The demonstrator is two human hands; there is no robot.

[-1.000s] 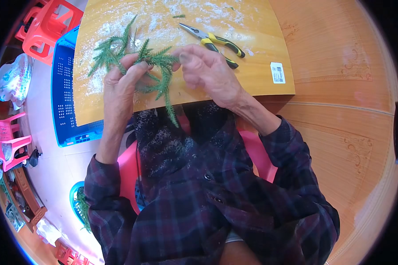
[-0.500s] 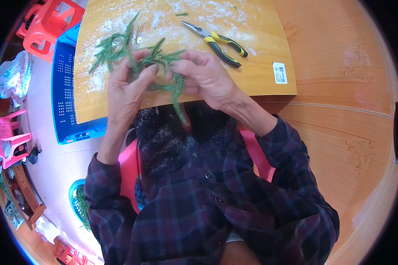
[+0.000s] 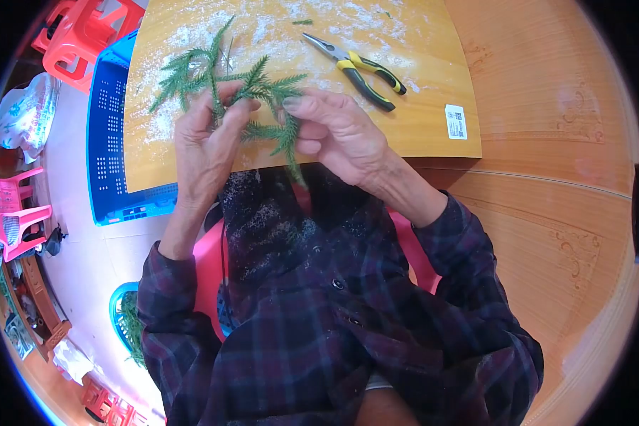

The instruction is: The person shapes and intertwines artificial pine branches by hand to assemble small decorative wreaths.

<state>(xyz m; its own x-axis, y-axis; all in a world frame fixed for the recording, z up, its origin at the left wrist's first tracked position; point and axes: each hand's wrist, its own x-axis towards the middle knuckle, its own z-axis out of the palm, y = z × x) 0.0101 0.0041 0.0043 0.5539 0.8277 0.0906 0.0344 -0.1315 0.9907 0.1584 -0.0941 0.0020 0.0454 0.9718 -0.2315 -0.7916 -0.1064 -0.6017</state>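
Observation:
A green artificial pine sprig (image 3: pixel 259 84) with several side twigs is spread over the table's near edge. My left hand (image 3: pixel 209 142) is closed on its middle, thumb pressed against the fingers. At the sprig's right side, my right hand (image 3: pixel 344 131) pinches a twig between thumb and fingers; the exact contact is partly hidden. One twig hangs down past the table edge toward my lap. A thin wire-like stem (image 3: pixel 228 55) sticks up behind my left hand. Beyond my right hand lie long-nose pliers (image 3: pixel 355 67) with black and yellow handles.
White powder dusts the wooden table (image 3: pixel 426 85), which bears a white label (image 3: pixel 456 122). A blue crate (image 3: pixel 110 153) stands at its left. A blue basket of greenery (image 3: pixel 126 323) sits on the floor. Red stools (image 3: pixel 92 35) and a pink chair (image 3: pixel 11 209) are farther left.
My right hand has shifted slightly to the right, its fingers a little less curled around the twigs. The left hand keeps its grip. The whole view has moved slightly.

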